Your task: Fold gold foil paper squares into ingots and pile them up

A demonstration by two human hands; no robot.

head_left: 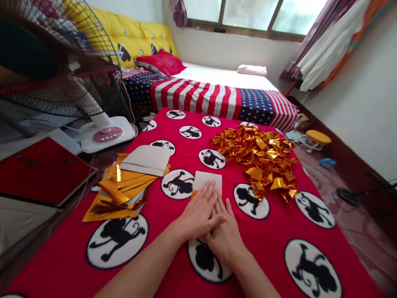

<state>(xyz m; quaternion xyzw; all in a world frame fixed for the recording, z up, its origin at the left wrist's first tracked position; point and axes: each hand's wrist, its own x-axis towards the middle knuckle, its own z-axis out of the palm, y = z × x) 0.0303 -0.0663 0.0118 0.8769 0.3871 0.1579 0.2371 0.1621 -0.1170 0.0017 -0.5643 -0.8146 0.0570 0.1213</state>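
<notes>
Quietly, we are resting our left hand [201,213] partly over our right hand [226,231], palms down on a small foil-edged paper sheet [202,179] lying on the red monkey-print cloth [254,248]. Our left fingers are lying close together, thumb jutting out; our right ones are partly hidden, the outermost spreading away. Foil-paper sheets [107,186] are lying stacked leftward, folded gold-foil pieces [259,145] heaping rightward.

Foil pieces [263,145] look glossy and crumpled, the paper square [202,178] matt.
</notes>
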